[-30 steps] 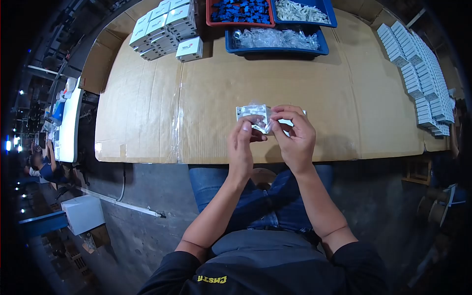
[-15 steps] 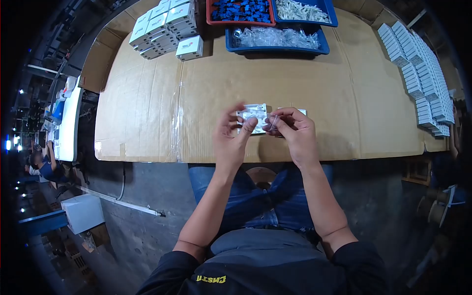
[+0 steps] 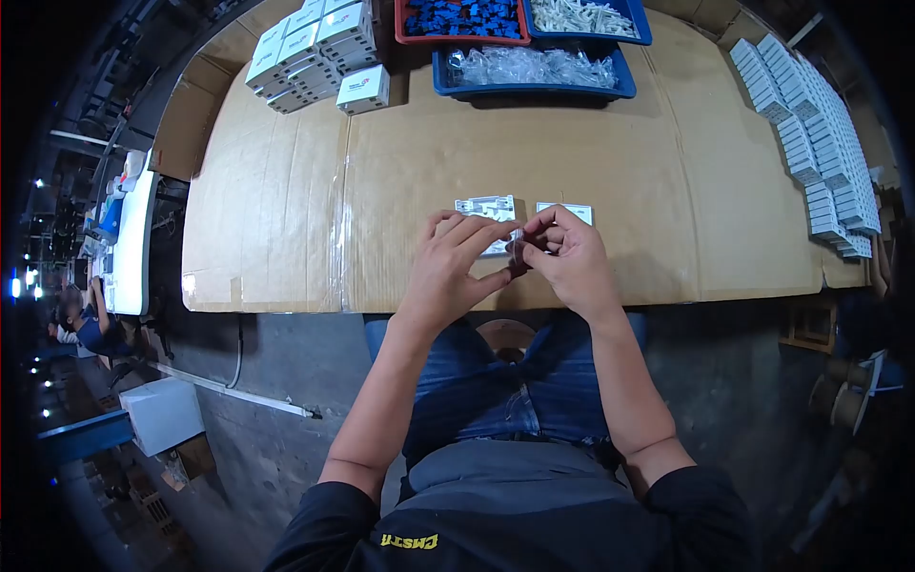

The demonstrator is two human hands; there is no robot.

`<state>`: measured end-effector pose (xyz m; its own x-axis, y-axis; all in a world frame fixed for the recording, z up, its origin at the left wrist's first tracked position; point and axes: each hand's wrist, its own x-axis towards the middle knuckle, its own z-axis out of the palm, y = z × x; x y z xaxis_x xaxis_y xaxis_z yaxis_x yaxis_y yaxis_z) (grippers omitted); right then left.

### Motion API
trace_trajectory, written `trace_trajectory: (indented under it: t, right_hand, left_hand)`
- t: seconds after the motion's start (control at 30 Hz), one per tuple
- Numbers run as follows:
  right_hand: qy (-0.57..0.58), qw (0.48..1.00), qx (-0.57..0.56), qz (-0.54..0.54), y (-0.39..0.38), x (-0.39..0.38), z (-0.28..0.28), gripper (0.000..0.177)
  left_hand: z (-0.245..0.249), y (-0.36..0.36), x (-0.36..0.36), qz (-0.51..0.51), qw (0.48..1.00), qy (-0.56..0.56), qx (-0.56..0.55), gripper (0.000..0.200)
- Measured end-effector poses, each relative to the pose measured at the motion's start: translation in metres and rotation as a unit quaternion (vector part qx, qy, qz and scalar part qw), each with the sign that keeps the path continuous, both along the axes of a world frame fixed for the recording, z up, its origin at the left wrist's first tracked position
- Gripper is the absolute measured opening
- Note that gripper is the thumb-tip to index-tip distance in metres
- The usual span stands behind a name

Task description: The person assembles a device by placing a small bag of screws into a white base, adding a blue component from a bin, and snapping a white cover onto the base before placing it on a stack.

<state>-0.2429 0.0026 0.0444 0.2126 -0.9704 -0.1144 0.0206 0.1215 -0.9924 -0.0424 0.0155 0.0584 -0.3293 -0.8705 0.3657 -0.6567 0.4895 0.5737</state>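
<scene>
My right hand (image 3: 577,267) pinches a small clear plastic piece (image 3: 516,246) between thumb and fingertips. From the other side my left hand (image 3: 443,267) closes on the same piece, its fingers curved over the top and its thumb below. Much of the piece is hidden by the fingers, so its exact shape cannot be made out. Behind my left fingers lies a white open plastic case (image 3: 488,205) with parts inside, partly covered by the hand. A flat white part (image 3: 577,211) rests on the cardboard just behind my right hand.
White boxes (image 3: 315,48) stand stacked at the back left, one (image 3: 363,90) in front. A red tray (image 3: 462,40) holds blue parts; blue trays hold white parts and clear plastic pieces (image 3: 534,67). Rows of white boxes (image 3: 810,133) line the right edge. A person (image 3: 95,324) sits far left.
My left hand has turned over, its fingers coming across to the right onto the clear piece. The right hand keeps its pinch, slightly shifted. The view has moved a little.
</scene>
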Motion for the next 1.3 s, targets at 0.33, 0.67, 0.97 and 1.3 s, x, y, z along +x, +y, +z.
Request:
trace_trajectory:
  t: [0.33,0.67,0.97,1.3]
  right_hand:
    - [0.026,0.998,0.048,0.043,-0.001,-0.001,0.005,0.015]
    - [0.078,0.972,-0.185,0.120,-0.004,-0.016,0.019,0.029]
    - [-0.036,0.982,-0.054,0.175,-0.001,-0.003,0.011,0.046]
    - [0.014,0.964,-0.048,0.261,-0.009,-0.009,0.013,0.068]
  left_hand:
    - [-0.012,0.004,0.004,-0.016,0.998,0.046,0.045,0.047]
    - [-0.020,0.011,0.005,-0.043,0.842,0.388,0.374,0.037]
    - [-0.027,0.014,0.005,-0.115,0.660,0.505,0.545,0.034]
    - [-0.036,0.016,0.002,-0.132,0.561,0.555,0.599,0.043]
